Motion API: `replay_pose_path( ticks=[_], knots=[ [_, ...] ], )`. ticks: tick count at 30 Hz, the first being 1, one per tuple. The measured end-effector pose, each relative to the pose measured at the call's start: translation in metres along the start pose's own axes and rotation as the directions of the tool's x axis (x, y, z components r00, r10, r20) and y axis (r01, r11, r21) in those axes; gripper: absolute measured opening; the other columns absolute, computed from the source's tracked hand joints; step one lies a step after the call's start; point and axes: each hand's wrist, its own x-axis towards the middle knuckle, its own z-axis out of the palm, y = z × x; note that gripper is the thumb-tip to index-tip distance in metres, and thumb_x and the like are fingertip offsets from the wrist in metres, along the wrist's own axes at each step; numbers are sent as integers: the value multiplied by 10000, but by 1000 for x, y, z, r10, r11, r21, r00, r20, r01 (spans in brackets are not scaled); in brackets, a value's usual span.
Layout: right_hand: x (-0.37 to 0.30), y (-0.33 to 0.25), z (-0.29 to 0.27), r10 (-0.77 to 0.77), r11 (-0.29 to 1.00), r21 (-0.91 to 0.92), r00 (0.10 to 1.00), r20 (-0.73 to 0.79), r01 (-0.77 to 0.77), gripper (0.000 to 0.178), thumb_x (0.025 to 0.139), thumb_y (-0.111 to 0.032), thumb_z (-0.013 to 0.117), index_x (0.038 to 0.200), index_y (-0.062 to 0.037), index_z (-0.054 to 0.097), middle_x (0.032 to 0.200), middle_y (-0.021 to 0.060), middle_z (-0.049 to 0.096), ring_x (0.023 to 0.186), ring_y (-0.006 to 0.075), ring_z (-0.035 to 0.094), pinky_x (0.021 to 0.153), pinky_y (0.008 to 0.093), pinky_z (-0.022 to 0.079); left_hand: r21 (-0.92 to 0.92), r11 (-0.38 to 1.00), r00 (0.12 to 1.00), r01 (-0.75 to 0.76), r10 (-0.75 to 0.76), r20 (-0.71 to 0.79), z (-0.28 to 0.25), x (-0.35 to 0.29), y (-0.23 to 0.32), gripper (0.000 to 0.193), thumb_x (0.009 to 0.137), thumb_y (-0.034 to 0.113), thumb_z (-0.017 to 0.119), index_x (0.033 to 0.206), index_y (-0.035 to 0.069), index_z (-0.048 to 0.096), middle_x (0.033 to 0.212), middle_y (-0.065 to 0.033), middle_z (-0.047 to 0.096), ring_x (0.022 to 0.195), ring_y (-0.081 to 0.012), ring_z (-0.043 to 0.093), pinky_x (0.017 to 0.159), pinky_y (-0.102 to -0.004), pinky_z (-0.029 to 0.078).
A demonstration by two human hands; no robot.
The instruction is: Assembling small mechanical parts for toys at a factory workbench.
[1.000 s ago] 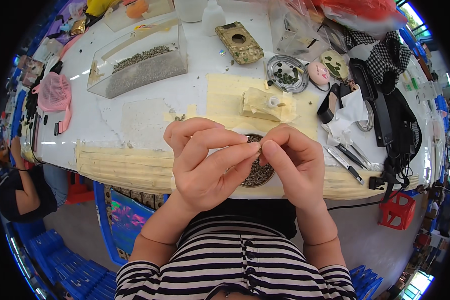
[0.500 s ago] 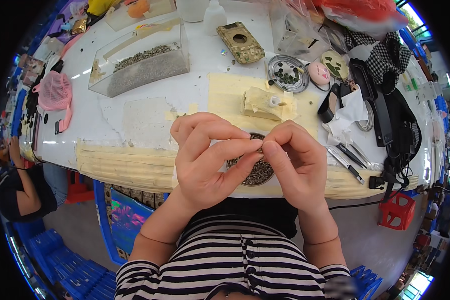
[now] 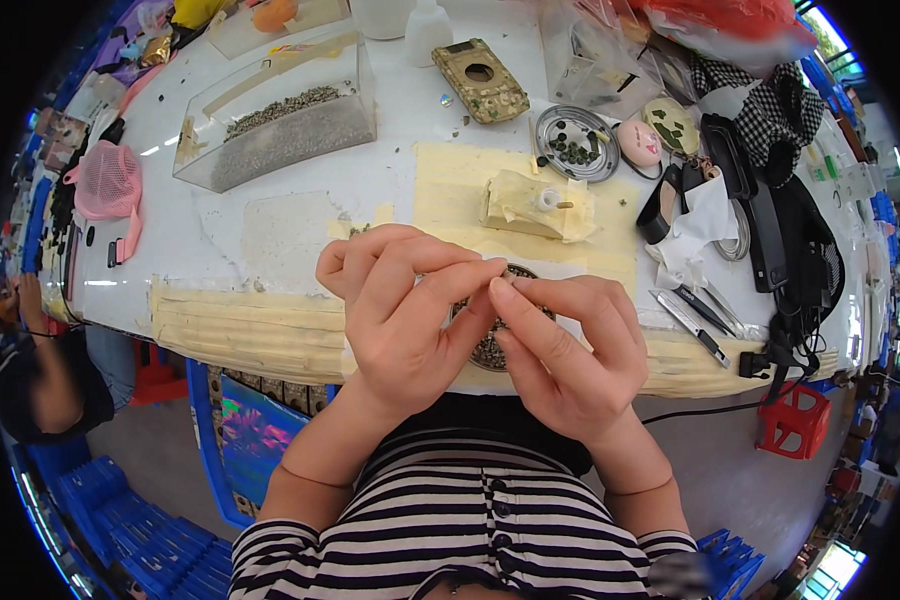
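My left hand [image 3: 395, 315] is closed in a pinch, its fingertips meeting those of my right hand [image 3: 575, 350] above a round dish [image 3: 488, 354] of small grey-brown parts. The right thumb and forefinger are pinched too. Whatever lies between the fingertips is too small to make out. Both hands partly cover the dish. Just beyond them stands a block wrapped in cream tape [image 3: 515, 207], with a small white cup [image 3: 547, 200] on top. Farther back lies a camouflage-patterned toy tank hull [image 3: 495, 95] with a round hole in it.
A clear bin [image 3: 295, 150] of tiny parts stands at back left, near a pink mesh basket [image 3: 108, 182]. On the right are a metal dish [image 3: 577, 177] of dark green pieces, a utility knife [image 3: 690, 328] and tweezers [image 3: 703, 310]. Another person [image 3: 50, 380] sits at far left.
My fingertips have shifted slightly left and up, still together. The right hand has turned, its thumb now nearer the left fingertips, and more of its other fingers show.
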Motion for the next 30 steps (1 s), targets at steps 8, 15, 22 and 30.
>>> replay_pose_path(
  ticks=[8, 15, 22, 30],
  knots=[
    [-3, 6, -1, 203, 950, 229, 977, 57, -211, 289, 816, 3, 751, 1104, -19, 745, 930, 87, 672, 773, 203, 624, 682, 289, 515, -45, 999, 1000, 3, -3, -10, -2, 0, 0, 237, 713, 29, 829, 927, 93, 750, 930, -13, 672, 909, -241, 566, 816, -342, 435],
    [-3, 4, -5, 549, 307, 742, 748, 373, -596, 135, 918, -32, 711, 1037, 28, 727, 897, 61, 678, 830, 107, 633, 710, 263, 521, -129, 991, 999, -30, 27, -27, 1, -1, -1, 289, 660, 127, 846, 941, 161, 788, 918, 65, 666, 885, -175, 561, 822, -348, 311],
    [-2, 7, 1, 181, 970, 173, 983, -39, -172, 268, 790, 5, 785, 1053, 21, 738, 897, 86, 682, 745, 186, 633, 653, 285, 512, 11, 1000, 1000, -19, 18, 11, -1, -1, 5, 287, 689, 46, 850, 956, 113, 766, 928, 15, 672, 914, -231, 547, 824, -334, 428],
    [-5, 5, 9, -29, 999, -33, 997, -76, 27, 373, 733, 0, 802, 1101, -5, 743, 938, 80, 700, 723, 225, 627, 636, 306, 514, -5, 1000, 998, 27, -27, -52, 6, -2, -3, 275, 670, 72, 853, 923, 129, 759, 897, 38, 667, 906, -196, 560, 827, -355, 334]
  ],
)
